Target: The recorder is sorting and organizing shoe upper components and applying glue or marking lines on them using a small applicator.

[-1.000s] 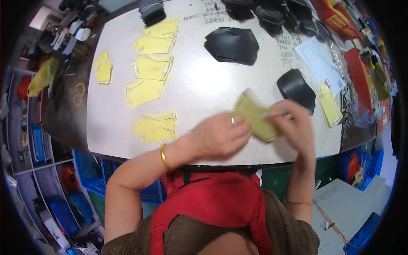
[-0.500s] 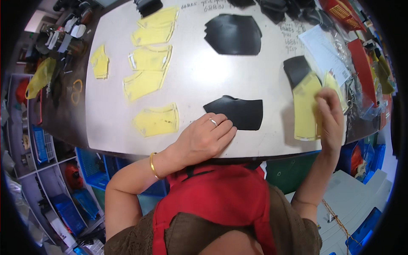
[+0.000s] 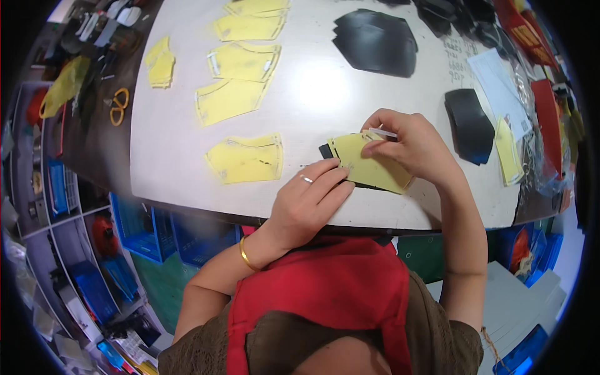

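A yellow pattern template (image 3: pixel 369 164) lies on a dark leather piece (image 3: pixel 325 151), whose edges show at the template's left and lower sides. My left hand (image 3: pixel 310 199) rests on the template's left end, fingers stretched out and pressing down. Over its upper edge is my right hand (image 3: pixel 412 147), fingers closed around a thin white pen (image 3: pixel 382 133). The pen's tip is hidden by the fingers. Right of this hand lie a black leather stack (image 3: pixel 470 125) and another yellow template (image 3: pixel 509 153). Left of my left hand sits a yellow template (image 3: pixel 247 159).
More yellow templates (image 3: pixel 232 100) lie in a column on the white table (image 3: pixel 300 119), with a small one (image 3: pixel 161 64) at far left. Black leather pieces (image 3: pixel 376 45) lie farther back. Orange-handled scissors (image 3: pixel 119 106) rest on the dark surface at left. White paper (image 3: pixel 497 84) is at right.
My right hand has come from the right side to the middle, and the yellow template now lies on the leather piece there. The black stack at right is uncovered. The view has shifted.
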{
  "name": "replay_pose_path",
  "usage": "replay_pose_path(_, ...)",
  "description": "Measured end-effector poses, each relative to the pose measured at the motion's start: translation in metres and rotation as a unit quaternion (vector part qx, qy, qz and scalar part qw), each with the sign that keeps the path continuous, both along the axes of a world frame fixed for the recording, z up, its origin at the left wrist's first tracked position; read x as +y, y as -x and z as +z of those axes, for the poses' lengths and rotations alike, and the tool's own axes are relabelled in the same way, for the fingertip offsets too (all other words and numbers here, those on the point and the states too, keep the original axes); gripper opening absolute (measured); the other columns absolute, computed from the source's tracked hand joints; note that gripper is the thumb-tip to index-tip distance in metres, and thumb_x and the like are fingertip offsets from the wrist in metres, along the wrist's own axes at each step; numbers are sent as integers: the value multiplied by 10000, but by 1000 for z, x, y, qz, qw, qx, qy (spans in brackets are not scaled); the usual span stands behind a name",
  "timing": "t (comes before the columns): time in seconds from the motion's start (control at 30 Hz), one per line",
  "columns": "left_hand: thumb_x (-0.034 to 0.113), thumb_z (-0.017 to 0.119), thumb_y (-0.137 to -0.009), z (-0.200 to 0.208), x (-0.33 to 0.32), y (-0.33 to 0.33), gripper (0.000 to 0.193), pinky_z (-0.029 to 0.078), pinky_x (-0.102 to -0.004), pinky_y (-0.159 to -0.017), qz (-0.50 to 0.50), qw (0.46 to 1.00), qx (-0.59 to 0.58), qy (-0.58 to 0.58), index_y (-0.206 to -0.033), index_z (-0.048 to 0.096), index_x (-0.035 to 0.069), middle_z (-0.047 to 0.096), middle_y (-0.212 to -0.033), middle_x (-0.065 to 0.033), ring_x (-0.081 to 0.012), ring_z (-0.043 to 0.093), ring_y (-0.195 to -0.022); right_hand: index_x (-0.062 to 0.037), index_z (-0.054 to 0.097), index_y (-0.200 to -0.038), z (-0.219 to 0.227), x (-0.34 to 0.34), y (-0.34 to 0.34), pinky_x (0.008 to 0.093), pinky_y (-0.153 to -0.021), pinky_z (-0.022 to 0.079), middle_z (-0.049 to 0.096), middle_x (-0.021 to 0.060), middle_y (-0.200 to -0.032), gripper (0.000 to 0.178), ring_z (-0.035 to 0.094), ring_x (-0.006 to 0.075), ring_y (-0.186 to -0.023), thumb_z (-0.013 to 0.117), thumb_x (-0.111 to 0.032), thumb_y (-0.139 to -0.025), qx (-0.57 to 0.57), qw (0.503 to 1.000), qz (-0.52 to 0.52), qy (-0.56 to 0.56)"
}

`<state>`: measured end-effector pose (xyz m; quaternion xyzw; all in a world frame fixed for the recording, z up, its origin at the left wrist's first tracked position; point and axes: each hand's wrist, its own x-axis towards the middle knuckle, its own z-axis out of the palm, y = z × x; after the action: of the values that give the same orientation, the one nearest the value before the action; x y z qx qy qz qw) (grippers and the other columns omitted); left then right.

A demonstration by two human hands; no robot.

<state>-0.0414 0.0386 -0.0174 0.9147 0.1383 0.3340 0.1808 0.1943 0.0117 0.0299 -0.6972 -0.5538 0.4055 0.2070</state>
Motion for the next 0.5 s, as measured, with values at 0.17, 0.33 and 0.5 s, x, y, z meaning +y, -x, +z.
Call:
replay_pose_path(0.17,47,682,-748,-3,-2,1,236,596,-389,-795,13,999,17,32,-974,701,-17,691,-1019,-154,-337,693,-983,-47,717,-1006,-3,6,6,322,-646,492,694,130,-749,278,652,219,-666,807,-193,-787,-66,996,50,-33)
replay_pose_path(0.33,53,666,-759,-2,-1,0,238,596,-384,-790,15,999,20,35,-980,698,-27,688,-1016,-156,-332,692,-967,-61,725,-1011,-3,11,8,336,-642,496,713,136,-789,297,682,258,-686,822,-216,-778,-99,992,67,-38)
replay_pose_path(0.5,56,661,-761,1,0,-5,267,590,-365,-764,10,999,29,24,-1014,700,-20,685,-1007,-145,-301,689,-933,-149,742,-1021,-5,11,6,400,-706,539,744,108,-825,291,715,311,-786,778,-348,-813,-127,986,85,-65)
